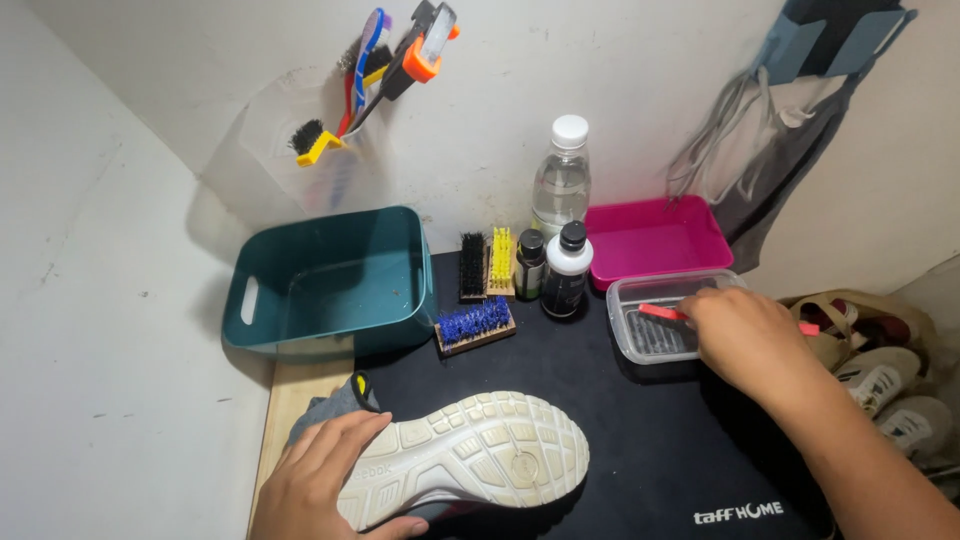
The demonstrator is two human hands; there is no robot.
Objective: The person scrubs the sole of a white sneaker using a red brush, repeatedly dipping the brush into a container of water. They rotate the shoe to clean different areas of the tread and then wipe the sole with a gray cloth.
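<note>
My left hand [325, 478] grips the heel end of a grey sneaker [470, 455] lying on its side, its off-white sole facing up, on a black mat [640, 440]. My right hand [745, 335] is closed on a red-handled brush [665, 312] whose head rests inside a clear plastic tray [630, 300] at the mat's right back. A blue-bristled wooden brush [474, 324] lies just behind the shoe.
A teal tub [335, 280] stands back left. A black brush [471, 264] and yellow brush [501, 258], two dark bottles [565, 270], a clear water bottle [561, 178] and a pink tray [657, 240] line the wall. Brushes hang in a wall holder [330, 140]. Shoes [890, 375] lie right.
</note>
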